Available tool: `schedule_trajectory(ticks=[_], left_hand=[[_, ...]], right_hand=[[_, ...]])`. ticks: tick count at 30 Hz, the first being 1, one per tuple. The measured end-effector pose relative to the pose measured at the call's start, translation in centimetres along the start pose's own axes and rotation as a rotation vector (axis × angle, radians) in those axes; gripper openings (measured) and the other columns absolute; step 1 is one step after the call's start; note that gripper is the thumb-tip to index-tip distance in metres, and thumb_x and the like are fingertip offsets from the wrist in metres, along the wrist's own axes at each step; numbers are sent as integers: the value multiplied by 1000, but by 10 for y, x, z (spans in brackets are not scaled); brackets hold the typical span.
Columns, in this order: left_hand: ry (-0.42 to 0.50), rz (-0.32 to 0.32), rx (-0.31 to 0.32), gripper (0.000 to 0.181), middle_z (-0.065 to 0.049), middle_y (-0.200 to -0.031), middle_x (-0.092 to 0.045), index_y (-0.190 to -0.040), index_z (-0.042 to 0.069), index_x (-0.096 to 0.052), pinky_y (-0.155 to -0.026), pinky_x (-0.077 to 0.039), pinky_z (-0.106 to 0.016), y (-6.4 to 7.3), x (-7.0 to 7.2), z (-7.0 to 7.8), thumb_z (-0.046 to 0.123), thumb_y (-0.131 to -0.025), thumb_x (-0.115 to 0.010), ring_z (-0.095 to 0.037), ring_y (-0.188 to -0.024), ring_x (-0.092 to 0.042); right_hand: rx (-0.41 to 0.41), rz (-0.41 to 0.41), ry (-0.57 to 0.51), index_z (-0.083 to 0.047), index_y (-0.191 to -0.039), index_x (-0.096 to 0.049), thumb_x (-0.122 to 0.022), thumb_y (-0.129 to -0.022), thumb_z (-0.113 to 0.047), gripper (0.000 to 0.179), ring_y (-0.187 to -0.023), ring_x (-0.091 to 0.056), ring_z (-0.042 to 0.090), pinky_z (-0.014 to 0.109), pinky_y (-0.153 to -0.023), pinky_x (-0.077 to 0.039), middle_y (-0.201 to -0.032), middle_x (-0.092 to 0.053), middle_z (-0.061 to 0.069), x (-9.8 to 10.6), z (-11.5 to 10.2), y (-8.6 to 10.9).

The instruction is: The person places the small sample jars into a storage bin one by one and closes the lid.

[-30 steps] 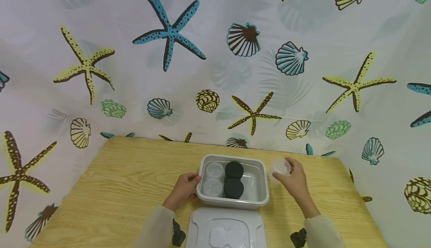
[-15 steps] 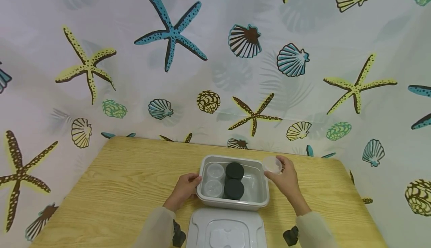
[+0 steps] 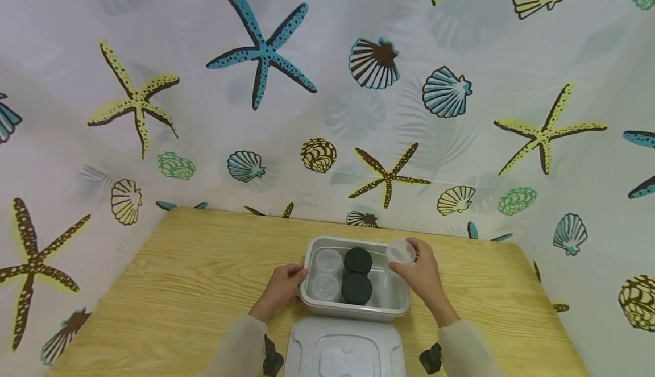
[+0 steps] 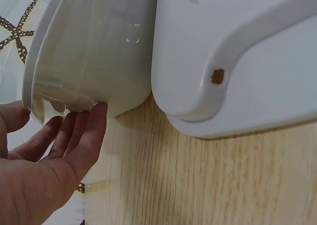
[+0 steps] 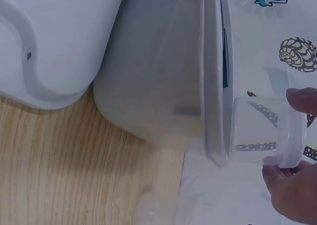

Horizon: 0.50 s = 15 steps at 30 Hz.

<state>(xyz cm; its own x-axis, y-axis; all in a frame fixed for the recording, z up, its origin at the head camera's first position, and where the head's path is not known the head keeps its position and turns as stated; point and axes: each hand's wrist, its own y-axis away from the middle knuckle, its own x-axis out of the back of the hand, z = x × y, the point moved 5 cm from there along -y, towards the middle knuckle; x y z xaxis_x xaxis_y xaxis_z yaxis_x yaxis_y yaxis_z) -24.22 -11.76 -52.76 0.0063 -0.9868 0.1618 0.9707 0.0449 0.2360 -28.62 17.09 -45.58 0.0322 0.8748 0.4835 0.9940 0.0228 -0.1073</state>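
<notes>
A light grey plastic box (image 3: 358,310) stands uncovered on the table. Inside at its left are two clear lidded jars (image 3: 327,260), one behind the other. Beside them sit two jars with black lids (image 3: 358,261); the box's right part shows bare floor. My left hand (image 3: 280,287) grips the left rim, thumb at the edge and fingers under it against the outer wall (image 4: 94,51). Over the back right corner, my right hand (image 3: 423,272) pinches another clear jar (image 5: 257,131) by its lid end, thumb on one side and fingers on the other.
The box's white lid (image 3: 347,346) lies flat just in front of it. Another clear container (image 5: 161,207) shows on the table at the bottom of the right wrist view. A patterned curtain (image 3: 317,110) with starfish and shells hangs behind the wooden table (image 3: 220,263).
My right hand has carried the clear jar leftward, from beside the box to over its back right corner. The left hand keeps its hold on the rim.
</notes>
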Motion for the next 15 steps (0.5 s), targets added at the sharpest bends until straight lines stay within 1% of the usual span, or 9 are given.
schedule_trajectory(ticks=[4,9,15], left_hand=[[0,3,4,40,-26,-122,-56,-131,-12,-48,-69,-57,-36,1,0,0,15,-100,-49,-21,-92,-62],[0,1,4,40,-26,-123,-56,-131,-11,-47,-71,-57,-36,1,0,0,15,-100,-48,-22,-95,-62],[-17,11,5,39,-25,-122,-57,-130,-10,-49,-71,-58,-36,0,0,-1,15,-100,-49,-20,-93,-62]], right_hand=[[20,-4,-8,9,-131,-45,-76,-73,-5,67,-121,-48,41,50,-103,-41,-130,-46,27,-6,0,-1],[20,-15,-1,8,-132,-44,-76,-73,-6,68,-122,-48,41,50,-104,-40,-130,-46,27,-10,2,-1],[17,-14,27,8,-131,-45,-77,-73,-6,67,-120,-49,41,51,-101,-42,-128,-48,27,-14,4,-1]])
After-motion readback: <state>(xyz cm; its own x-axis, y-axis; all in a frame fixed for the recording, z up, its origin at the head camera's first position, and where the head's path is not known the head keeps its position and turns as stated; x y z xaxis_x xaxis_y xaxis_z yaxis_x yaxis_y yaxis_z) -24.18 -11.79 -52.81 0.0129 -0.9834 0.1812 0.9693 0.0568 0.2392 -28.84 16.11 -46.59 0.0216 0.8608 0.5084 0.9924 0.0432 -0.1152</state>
